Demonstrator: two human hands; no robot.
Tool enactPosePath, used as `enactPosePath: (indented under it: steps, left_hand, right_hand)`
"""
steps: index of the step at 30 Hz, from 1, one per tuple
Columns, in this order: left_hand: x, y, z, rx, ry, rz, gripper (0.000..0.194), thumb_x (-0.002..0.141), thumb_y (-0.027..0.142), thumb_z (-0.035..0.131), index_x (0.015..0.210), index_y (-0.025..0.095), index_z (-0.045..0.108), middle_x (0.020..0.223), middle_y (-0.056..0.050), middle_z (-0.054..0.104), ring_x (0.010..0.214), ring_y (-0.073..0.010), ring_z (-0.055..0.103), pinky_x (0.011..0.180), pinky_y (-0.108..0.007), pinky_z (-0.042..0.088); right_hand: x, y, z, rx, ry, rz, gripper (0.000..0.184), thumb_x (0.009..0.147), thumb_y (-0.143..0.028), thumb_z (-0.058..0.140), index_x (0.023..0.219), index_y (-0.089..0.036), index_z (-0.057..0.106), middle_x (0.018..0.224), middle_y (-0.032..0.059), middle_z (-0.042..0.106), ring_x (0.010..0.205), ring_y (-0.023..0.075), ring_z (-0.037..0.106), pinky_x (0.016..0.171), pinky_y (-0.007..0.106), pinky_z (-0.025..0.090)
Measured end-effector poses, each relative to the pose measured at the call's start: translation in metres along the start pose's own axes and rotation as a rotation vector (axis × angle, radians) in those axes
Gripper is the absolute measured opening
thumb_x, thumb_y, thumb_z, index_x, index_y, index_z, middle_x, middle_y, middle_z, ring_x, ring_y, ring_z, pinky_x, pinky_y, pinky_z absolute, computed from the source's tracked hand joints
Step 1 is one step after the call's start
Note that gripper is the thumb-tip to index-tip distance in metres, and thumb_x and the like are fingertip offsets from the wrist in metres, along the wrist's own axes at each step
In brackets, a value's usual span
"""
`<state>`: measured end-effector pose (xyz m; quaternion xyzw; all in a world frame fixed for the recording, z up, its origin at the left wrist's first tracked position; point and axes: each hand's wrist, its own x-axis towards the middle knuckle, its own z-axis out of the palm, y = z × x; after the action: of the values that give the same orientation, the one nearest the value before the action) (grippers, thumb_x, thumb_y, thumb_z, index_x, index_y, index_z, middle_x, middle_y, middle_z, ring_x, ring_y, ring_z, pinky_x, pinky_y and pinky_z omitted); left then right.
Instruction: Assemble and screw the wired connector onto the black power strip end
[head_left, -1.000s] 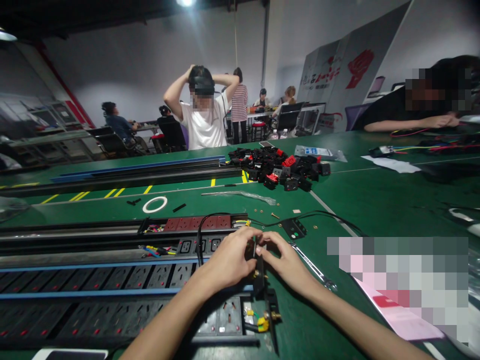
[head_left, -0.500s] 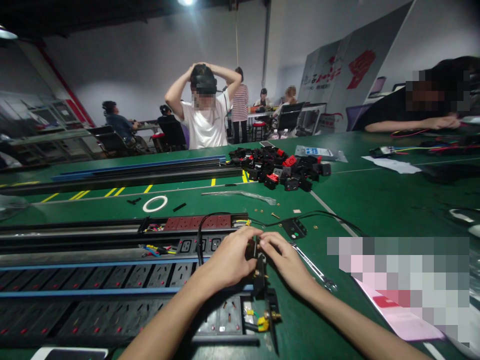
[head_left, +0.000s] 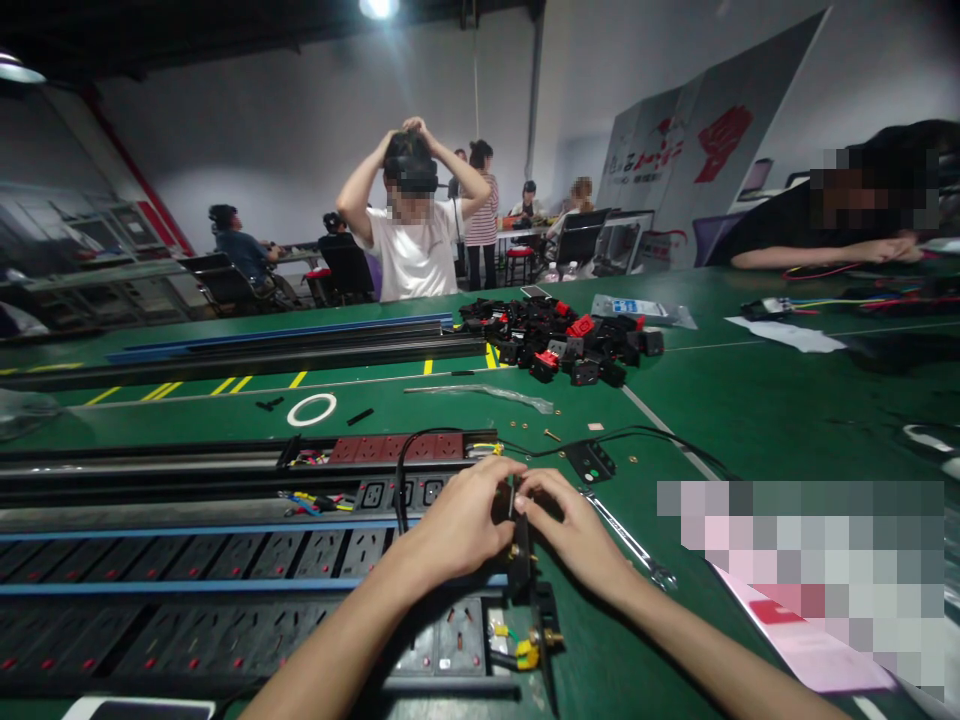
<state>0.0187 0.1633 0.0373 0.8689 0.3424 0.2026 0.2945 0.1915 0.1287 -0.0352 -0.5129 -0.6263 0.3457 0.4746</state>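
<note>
- Black metal bracket (head_left: 521, 565) standing upright between both hands, gripped just below the fingertips (head_left: 529, 487), its lower end reaching down past a yellow wire terminal (head_left: 527, 655) and a brass screw (head_left: 552, 635).
- Left hand (head_left: 461, 525) pressing in from the left, thumb and fingers pinching the bracket's upper end.
- Right hand (head_left: 574, 525) closing in from the right, fingers bunched together on that same end; exact contact partly hidden.
- Left of the fingers: black power strip (head_left: 450, 640) lying along the green workbench mat (head_left: 697, 400), black cable (head_left: 401, 490) rising beside it.
- Just past the fingers: black plate with a green dot (head_left: 590, 462) lying loose.
- Far beyond the fingers: black and red connectors (head_left: 555, 340) piling up; co-worker (head_left: 412, 255) reaching both hands up to a headset.
</note>
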Motion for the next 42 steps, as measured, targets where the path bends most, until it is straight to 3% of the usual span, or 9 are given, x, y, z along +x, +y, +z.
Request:
enactPosePath:
  steps: [3, 8, 12, 17, 22, 28, 33, 38, 42]
  left_hand:
    - [-0.0004, -0.0003, 0.0006, 0.003, 0.001, -0.008, 0.059, 0.07, 0.007, 0.062, 0.128, 0.018, 0.056, 0.13, -0.009, 0.061, 0.12, -0.025, 0.057, 0.107, -0.039, 0.045]
    - [-0.0006, -0.0019, 0.002, -0.005, 0.001, 0.002, 0.059, 0.07, 0.007, 0.062, 0.128, 0.018, 0.056, 0.129, -0.009, 0.062, 0.118, -0.0243, 0.058, 0.105, -0.038, 0.046]
    - [-0.0001, -0.0025, 0.0018, -0.006, 0.006, 0.006, 0.059, 0.07, 0.006, 0.063, 0.128, 0.018, 0.056, 0.129, -0.009, 0.061, 0.118, -0.0242, 0.058, 0.106, -0.039, 0.046]
    - [0.0004, -0.0013, 0.0005, -0.012, -0.001, 0.001, 0.059, 0.07, 0.007, 0.063, 0.127, 0.019, 0.056, 0.128, -0.009, 0.062, 0.118, -0.0245, 0.058, 0.105, -0.039, 0.046]
    - [0.0, -0.0004, 0.0001, -0.011, -0.001, -0.006, 0.059, 0.07, 0.006, 0.063, 0.128, 0.018, 0.056, 0.129, -0.009, 0.061, 0.119, -0.0248, 0.058, 0.106, -0.039, 0.045]
    - [0.0, 0.0009, -0.0004, -0.019, -0.003, 0.003, 0.058, 0.07, 0.006, 0.062, 0.126, 0.018, 0.057, 0.128, -0.009, 0.062, 0.117, -0.024, 0.058, 0.106, -0.038, 0.046]
    - [-0.0002, -0.0001, 0.0005, 0.004, 0.001, -0.003, 0.059, 0.07, 0.006, 0.063, 0.127, 0.018, 0.056, 0.13, -0.009, 0.061, 0.12, -0.0247, 0.056, 0.108, -0.04, 0.044]
    - [-0.0004, -0.0014, 0.0013, 0.037, 0.024, 0.004, 0.056, 0.071, 0.007, 0.065, 0.126, 0.018, 0.057, 0.129, -0.009, 0.062, 0.123, -0.0246, 0.054, 0.109, -0.041, 0.043]
    - [-0.0002, -0.0018, 0.0014, 0.032, 0.017, 0.001, 0.058, 0.07, 0.007, 0.065, 0.127, 0.016, 0.056, 0.131, -0.01, 0.061, 0.123, -0.0241, 0.055, 0.11, -0.04, 0.042]
  right_hand:
    - [0.0001, -0.0012, 0.0003, 0.005, -0.009, 0.024, 0.035, 0.097, -0.046, 0.043, 0.083, -0.021, 0.062, 0.099, 0.0064, 0.061, 0.098, 0.0216, 0.057, 0.091, 0.034, 0.042]
    - [0.0001, -0.0021, 0.0002, 0.001, 0.01, 0.007, 0.026, 0.092, -0.045, 0.054, 0.085, -0.021, 0.06, 0.098, 0.0053, 0.061, 0.1, 0.022, 0.056, 0.092, 0.034, 0.041]
    - [0.0006, -0.0017, 0.0003, 0.0, -0.019, 0.024, 0.034, 0.096, -0.045, 0.045, 0.076, -0.02, 0.059, 0.099, 0.0066, 0.06, 0.099, 0.0218, 0.057, 0.092, 0.035, 0.041]
    - [-0.0001, -0.0037, -0.0002, -0.016, -0.017, 0.004, 0.021, 0.092, -0.041, 0.054, 0.085, -0.021, 0.058, 0.098, 0.0049, 0.06, 0.099, 0.0213, 0.055, 0.091, 0.034, 0.042]
    - [-0.001, -0.0044, 0.0003, -0.018, -0.031, 0.01, 0.03, 0.097, -0.044, 0.045, 0.085, -0.021, 0.059, 0.099, 0.0058, 0.06, 0.098, 0.0207, 0.056, 0.091, 0.034, 0.042]
    - [-0.001, -0.0043, -0.0011, -0.026, -0.014, -0.012, 0.019, 0.092, -0.04, 0.055, 0.089, -0.022, 0.058, 0.098, 0.0043, 0.061, 0.099, 0.0214, 0.057, 0.091, 0.035, 0.044]
    - [-0.0019, -0.005, -0.0005, -0.035, -0.027, -0.004, 0.03, 0.098, -0.043, 0.043, 0.086, -0.021, 0.06, 0.102, 0.0067, 0.061, 0.099, 0.0212, 0.057, 0.091, 0.035, 0.044]
    - [-0.0032, -0.0045, -0.0002, -0.058, -0.024, -0.028, 0.019, 0.094, -0.04, 0.052, 0.092, -0.022, 0.056, 0.098, 0.0045, 0.06, 0.097, 0.0206, 0.057, 0.088, 0.033, 0.044]
    - [-0.0034, -0.0044, -0.0002, -0.065, -0.047, -0.022, 0.029, 0.098, -0.043, 0.043, 0.088, -0.021, 0.059, 0.1, 0.0055, 0.06, 0.098, 0.0205, 0.057, 0.089, 0.033, 0.044]
